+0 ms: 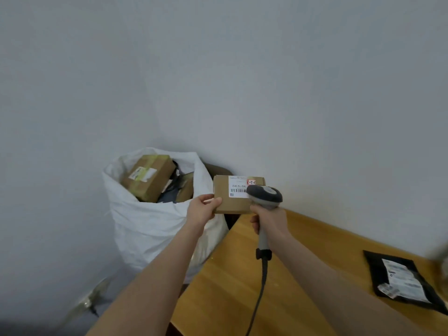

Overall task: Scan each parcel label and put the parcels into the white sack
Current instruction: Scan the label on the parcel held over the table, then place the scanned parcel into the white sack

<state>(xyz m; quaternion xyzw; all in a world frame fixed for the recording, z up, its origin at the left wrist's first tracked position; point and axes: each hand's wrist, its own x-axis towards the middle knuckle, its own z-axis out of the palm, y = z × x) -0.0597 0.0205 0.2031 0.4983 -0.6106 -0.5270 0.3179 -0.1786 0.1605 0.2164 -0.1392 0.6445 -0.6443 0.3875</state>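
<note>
My left hand [203, 209] grips the lower left corner of a small brown cardboard parcel [226, 201], held in the air with its white barcode label [238, 187] facing me. My right hand [269, 223] is curled round the handle of a grey corded barcode scanner [265, 196], whose head sits just in front of the label's right side. The white sack [155, 229] stands open on the floor to the left, holding a taped brown box [150, 177] and other parcels.
A wooden table [242, 282] fills the lower right. On its right part lies a black plastic mailer [404, 280] with a white label. The scanner cable [259, 294] hangs over the table. A grey wall is behind everything.
</note>
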